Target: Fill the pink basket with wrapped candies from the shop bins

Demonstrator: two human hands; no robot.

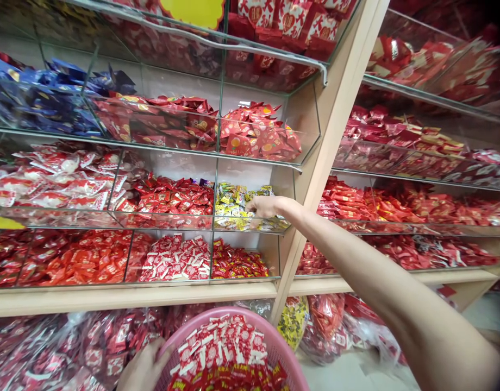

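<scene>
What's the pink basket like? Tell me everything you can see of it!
The basket is pink and looks like plastic, with a curved rim and sides that seem to have small holes. Its open top faces up. Inside, red-and-white packets lie toward the far side, with red-and-yellow ones nearer. The left hand holds it at the left. It is lower than the shelf. Its bottom is hidden and its near edge is out of view.
</scene>
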